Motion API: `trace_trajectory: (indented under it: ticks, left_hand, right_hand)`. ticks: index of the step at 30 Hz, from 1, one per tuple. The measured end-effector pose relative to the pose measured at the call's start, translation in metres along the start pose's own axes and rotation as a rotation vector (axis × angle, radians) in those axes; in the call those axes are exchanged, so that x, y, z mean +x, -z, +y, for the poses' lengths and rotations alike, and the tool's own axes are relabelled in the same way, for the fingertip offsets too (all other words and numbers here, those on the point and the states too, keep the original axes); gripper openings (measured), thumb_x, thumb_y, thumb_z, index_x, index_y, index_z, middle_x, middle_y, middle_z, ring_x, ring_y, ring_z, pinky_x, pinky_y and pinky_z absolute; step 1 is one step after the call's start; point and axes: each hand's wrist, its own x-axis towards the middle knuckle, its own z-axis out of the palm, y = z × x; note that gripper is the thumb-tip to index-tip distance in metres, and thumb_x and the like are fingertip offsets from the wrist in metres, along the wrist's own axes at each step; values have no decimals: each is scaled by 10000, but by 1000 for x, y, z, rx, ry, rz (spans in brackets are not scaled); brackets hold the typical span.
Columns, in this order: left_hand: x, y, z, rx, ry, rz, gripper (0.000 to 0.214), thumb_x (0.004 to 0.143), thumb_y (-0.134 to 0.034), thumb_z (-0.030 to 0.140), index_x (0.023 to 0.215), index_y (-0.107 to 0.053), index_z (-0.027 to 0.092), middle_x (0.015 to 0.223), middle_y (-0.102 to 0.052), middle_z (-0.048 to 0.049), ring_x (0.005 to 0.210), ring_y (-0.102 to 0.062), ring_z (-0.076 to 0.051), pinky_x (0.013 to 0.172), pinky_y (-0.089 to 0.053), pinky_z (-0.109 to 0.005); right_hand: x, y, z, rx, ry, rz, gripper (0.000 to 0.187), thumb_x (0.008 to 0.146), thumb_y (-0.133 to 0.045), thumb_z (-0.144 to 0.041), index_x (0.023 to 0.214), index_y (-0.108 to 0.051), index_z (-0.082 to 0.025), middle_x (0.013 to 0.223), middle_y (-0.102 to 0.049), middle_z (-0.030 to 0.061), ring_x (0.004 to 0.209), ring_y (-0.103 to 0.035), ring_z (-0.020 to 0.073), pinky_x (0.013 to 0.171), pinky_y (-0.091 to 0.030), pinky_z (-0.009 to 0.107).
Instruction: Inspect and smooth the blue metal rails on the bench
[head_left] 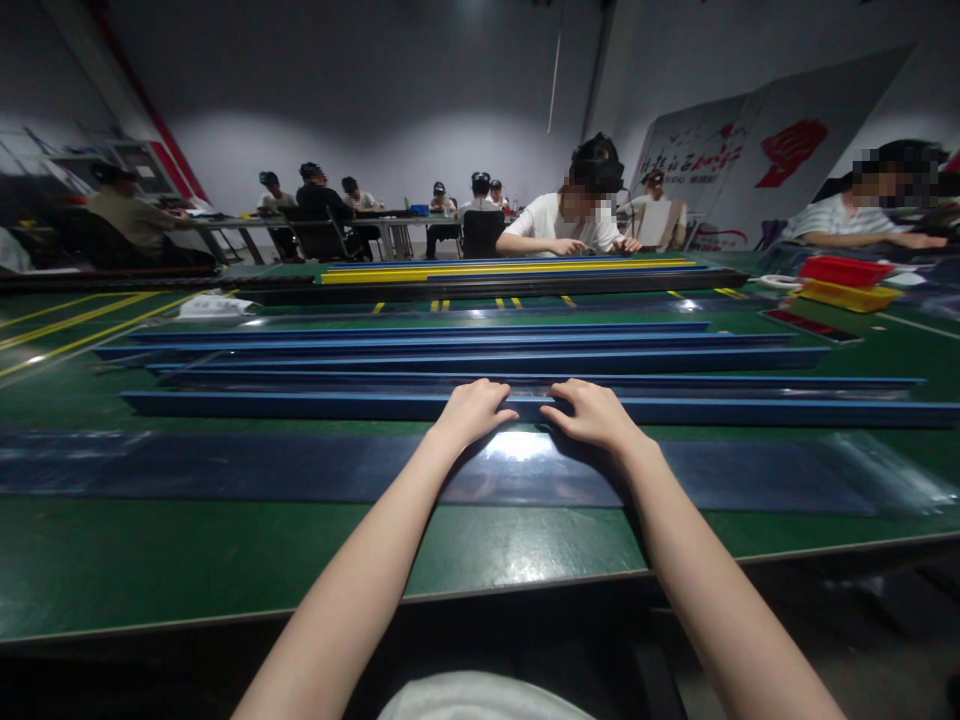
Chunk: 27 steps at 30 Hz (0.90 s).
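Head view: both bare hands are on the near blue rail [300, 405], which lies lengthwise across the green table [187, 560], in front of the wearer. Left hand [474, 412] grips it left of the middle of the view, fingers curled over the top edge, thumb along the near face; right hand [592, 412] does the same just to the right, thumbs pointing at each other with a short stretch of rail between them (fingertips behind the edge are hidden, so can't tell how far they wrap). Both forearms reach in from the bottom, over a clear strip [262, 465] lying flat between rail and table edge, glare on it below the hands. Behind the rail, more blue rails [480, 361] lie roughly parallel, near each other. Farther back, yellow strips [375, 273] lie beside black strips [375, 292], also lengthwise. White wrapper [214, 305], crumpled, sits at back left. Back right: red bin [844, 270] right behind yellow bin [847, 295], dark slab [810, 325] lying flat nearer the wearer. Across the table a co-worker [555, 222] in white bends over, hands low; another person [847, 220] sits far right. More people at tables behind, too small for detail. Printed panel [750, 160] at back right, red fist on it.
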Motion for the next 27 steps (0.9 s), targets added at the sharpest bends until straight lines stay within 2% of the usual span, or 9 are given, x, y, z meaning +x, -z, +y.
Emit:
trace_trajectory:
  ticks: [19,27]
  left_hand:
    - [0,0,0,2,-2,4,271,832,-517,424,967,-573,197,988,-651,-42,957,-586,-204,740,-451,-266]
    - [0,-5,-2,-45,-7,26,278,820,-542,411,1001,-578,203,1061,-635,-31,1007,-569,-183,804,-439,-257]
  right_hand:
    - [0,-2,2,54,17,24,362,829,-458,-406,1063,-628,-188,1075,-644,66,996,-565,193,764,-403,256]
    - [-2,1,2,36,-18,40,375,821,-468,-436,1050,-637,-192,1043,-655,68,978,-573,199,731,-409,258]
